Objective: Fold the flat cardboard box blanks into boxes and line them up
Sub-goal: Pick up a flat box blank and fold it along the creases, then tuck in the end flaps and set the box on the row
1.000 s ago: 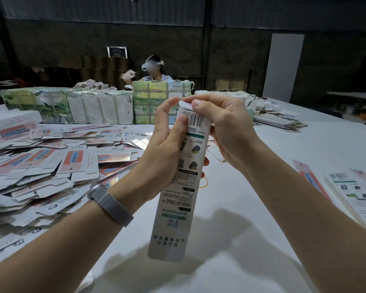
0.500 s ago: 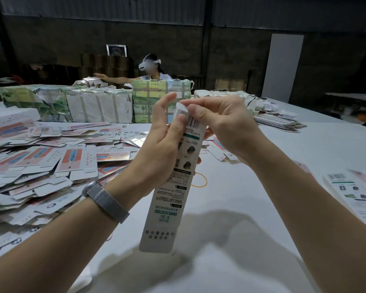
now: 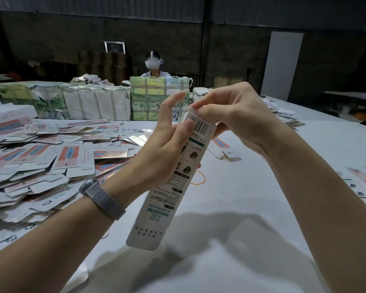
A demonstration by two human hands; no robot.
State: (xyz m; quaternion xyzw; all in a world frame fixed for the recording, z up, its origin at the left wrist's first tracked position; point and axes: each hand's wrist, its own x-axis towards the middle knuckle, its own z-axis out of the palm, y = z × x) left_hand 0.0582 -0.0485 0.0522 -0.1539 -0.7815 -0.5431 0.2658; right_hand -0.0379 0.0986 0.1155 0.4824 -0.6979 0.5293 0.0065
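While held: box [image 3: 173, 178], left hand [image 3: 163, 149] gripping, right hand [image 3: 226, 115] pinching its top flap.
Remaining: blanks [image 3: 40, 157] heaped (none visibly lined up).

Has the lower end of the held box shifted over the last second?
Yes. The box swung its lower end leftward, away from the yellow rubber band on the table, tilting more.

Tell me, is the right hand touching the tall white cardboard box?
Touching. The head view shows the right hand pinching the top flap of the tall white cardboard box.
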